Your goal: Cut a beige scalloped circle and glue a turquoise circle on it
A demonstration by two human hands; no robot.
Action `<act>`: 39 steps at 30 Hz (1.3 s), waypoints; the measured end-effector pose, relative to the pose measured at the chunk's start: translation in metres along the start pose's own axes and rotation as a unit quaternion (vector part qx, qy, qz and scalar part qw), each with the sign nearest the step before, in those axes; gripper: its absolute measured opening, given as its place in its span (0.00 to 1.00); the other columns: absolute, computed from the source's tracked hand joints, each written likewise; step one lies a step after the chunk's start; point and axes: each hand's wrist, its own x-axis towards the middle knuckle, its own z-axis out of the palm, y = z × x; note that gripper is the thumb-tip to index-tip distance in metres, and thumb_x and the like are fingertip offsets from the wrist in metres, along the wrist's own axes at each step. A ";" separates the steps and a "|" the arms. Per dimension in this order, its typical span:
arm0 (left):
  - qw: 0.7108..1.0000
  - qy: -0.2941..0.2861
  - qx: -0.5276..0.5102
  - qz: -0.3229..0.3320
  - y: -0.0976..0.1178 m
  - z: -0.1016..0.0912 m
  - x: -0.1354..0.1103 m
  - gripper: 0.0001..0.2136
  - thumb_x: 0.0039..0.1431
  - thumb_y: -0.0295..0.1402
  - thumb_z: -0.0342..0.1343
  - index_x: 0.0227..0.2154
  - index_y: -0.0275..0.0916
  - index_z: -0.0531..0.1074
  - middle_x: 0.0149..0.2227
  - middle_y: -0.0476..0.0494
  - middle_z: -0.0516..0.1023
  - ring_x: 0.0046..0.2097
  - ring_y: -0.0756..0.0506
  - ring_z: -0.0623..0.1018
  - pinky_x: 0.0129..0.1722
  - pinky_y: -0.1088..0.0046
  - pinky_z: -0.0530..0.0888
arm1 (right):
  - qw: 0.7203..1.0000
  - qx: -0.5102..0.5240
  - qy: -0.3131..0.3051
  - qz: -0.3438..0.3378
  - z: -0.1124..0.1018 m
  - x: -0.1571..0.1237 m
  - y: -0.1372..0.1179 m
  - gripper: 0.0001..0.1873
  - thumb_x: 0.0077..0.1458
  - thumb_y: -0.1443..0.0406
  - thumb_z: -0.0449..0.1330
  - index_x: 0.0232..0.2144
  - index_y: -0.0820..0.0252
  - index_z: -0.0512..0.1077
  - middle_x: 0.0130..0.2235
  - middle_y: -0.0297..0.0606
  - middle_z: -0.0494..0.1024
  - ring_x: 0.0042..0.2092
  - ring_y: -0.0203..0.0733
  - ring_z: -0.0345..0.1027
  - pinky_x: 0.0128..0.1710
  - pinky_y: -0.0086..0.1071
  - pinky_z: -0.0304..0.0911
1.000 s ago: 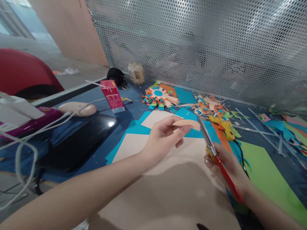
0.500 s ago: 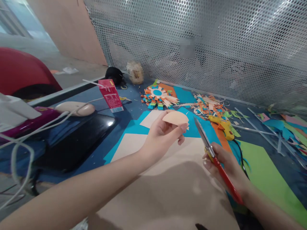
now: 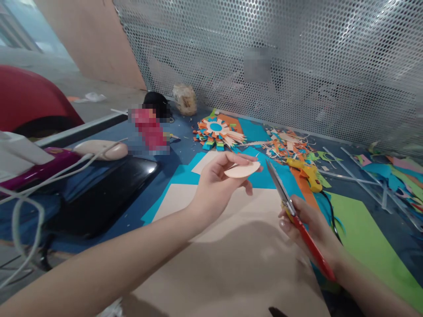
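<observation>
Just beneath upper fingers (image 3: 228, 157), peach paper (image 3: 243, 171), in left hand (image 3: 216, 185)

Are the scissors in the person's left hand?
No: the right hand holds the scissors, while the left hand holds a peach paper piece.

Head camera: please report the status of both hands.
Left hand holding small curved-edge peach paper piece. Right hand gripping red-handled metal scissors, not touching the piece. Yellow glue gun beyond scissors, not between them.
</observation>
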 end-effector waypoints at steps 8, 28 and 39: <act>0.999 -0.010 -0.019 -0.031 0.000 0.000 0.002 0.06 0.45 0.27 0.65 0.22 0.37 0.71 0.25 0.51 0.73 0.24 0.55 0.71 0.18 0.83 0.69 | 1.000 0.023 0.006 0.019 0.002 0.000 0.001 0.14 0.52 0.55 0.59 0.27 0.54 0.58 0.23 0.28 0.62 0.25 0.35 0.58 0.21 0.27 0.57; 0.999 0.011 -0.030 -0.019 0.009 0.003 0.000 0.08 0.41 0.28 0.67 0.23 0.37 0.72 0.22 0.51 0.73 0.26 0.52 0.74 0.13 0.84 0.66 | 1.000 0.018 -0.019 0.007 0.001 -0.001 0.003 0.14 0.53 0.54 0.58 0.29 0.54 0.59 0.25 0.28 0.61 0.27 0.36 0.57 0.24 0.29 0.55; 0.999 0.002 -0.028 -0.018 0.009 0.004 -0.003 0.08 0.43 0.27 0.66 0.23 0.38 0.71 0.21 0.53 0.74 0.25 0.51 0.76 0.13 0.84 0.69 | 0.999 -0.006 -0.034 -0.009 -0.001 -0.002 0.004 0.15 0.54 0.53 0.57 0.28 0.53 0.56 0.25 0.27 0.59 0.26 0.36 0.53 0.25 0.30 0.54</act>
